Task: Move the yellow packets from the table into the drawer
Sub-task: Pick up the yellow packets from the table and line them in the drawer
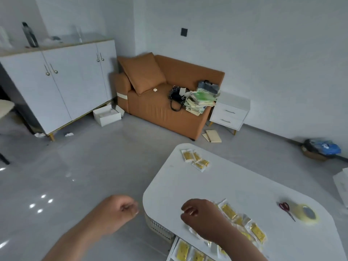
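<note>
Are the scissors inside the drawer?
No, the scissors lie on the table, right beside the tape roll.

Table top (244, 185): white, smooth, faintly sheened.
Yellow packets (228, 211), lower right of the frame: sealed in clear, glossy plastic film.
Floor (75, 176): grey and polished; light spots are reflected.
Sofa (160, 106), centre: tan, smooth, leather-like covering.
Cabinet (56, 87), upper left: white matt panels; metal handles are fitted.
Scissors (286, 209): red plastic grips, metal blades.
Tape roll (307, 213): translucent, glossy plastic.
</note>
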`<state>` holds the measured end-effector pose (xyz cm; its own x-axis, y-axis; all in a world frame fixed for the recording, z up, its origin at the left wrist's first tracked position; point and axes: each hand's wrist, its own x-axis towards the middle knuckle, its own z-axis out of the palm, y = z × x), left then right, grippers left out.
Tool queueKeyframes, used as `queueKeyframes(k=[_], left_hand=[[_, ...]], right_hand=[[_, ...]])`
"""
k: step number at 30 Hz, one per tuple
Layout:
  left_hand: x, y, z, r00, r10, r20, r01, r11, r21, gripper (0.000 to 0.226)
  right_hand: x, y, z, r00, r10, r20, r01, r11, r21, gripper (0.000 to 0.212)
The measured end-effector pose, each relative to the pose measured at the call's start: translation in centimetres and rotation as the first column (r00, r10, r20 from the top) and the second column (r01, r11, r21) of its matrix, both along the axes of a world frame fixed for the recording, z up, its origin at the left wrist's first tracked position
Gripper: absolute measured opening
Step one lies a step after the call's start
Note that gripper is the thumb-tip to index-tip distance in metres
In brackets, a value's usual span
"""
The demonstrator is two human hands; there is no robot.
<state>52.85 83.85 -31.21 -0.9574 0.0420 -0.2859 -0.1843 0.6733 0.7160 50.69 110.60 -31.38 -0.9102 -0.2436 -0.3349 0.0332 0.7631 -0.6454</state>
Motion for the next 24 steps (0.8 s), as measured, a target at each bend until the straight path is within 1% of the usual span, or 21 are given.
queueKeyframes(k=[4,7,10,11,14,18,24], left_hand=[[-1.5,-5.1,0.9,1.000,0.017,-0.001,-0.017,0.999,-0.049,0.026],[-3.2,-8.0,1.2,0.998,0.035,-0.057,-0.039,0.996,-0.078,0.023],[-5.9,-10.8,1.3,0.996,0.035,-0.081,-0.043,0.994,-0.100,0.032],[-7.2,-11.9,1.2,0.996,0.027,-0.082,-0.036,0.994,-0.108,0.034],[-12.2,-15.1,1.1,0.996,0.002,-0.086,-0.015,0.989,-0.147,0.021],[-19.7,-19.5,1.2,0.996,-0.010,-0.085,-0.004,0.988,-0.152,0.019],[-30.7,-23.1,2.7,0.995,-0.078,-0.057,0.070,0.989,-0.131,0.016]], right_hand=[[-3.3,-4.3,0.2,0.999,0.049,-0.010,-0.048,0.999,0.010,0.021],[-6.1,-7.4,0.3,0.998,0.064,-0.030,-0.064,0.998,-0.018,0.020],[-9.7,-10.5,0.2,0.994,0.098,-0.044,-0.099,0.995,-0.027,0.018],[-11.2,-11.7,0.1,0.994,0.098,-0.051,-0.100,0.994,-0.036,0.018],[-16.2,-15.2,-0.6,0.995,0.087,-0.054,-0.091,0.994,-0.066,0.017],[-23.3,-19.6,-1.3,0.998,0.055,-0.034,-0.058,0.993,-0.099,0.011],[-32.0,-23.7,0.5,0.999,0.007,-0.034,-0.010,0.998,-0.063,0.020]])
